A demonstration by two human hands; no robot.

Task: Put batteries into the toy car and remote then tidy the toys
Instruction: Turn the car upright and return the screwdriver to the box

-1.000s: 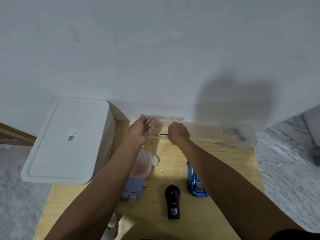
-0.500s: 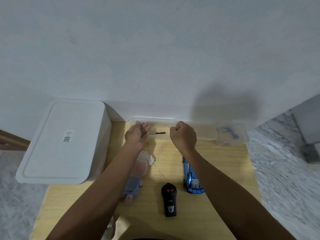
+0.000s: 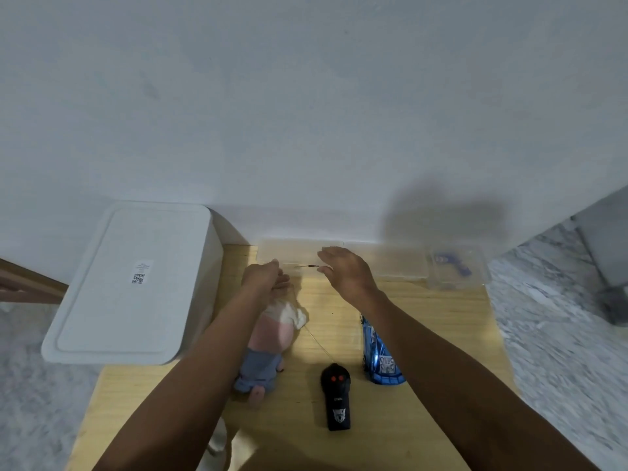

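Wooden surface, both arms stretched out toward the wall. Right hand hovers palm-down, fingers loosely spread, holding nothing; a thin dark tool lies just left of its fingertips. Left hand is curled, can't tell around what. Black remote and blue toy car sit nearer the person, behind the wrists.

I see a pale wooden table with a matt grain. The toy car at my 1 o'clock is glossy blue plastic, the remote matt black plastic, the storage box smooth white plastic, the doll soft cloth.
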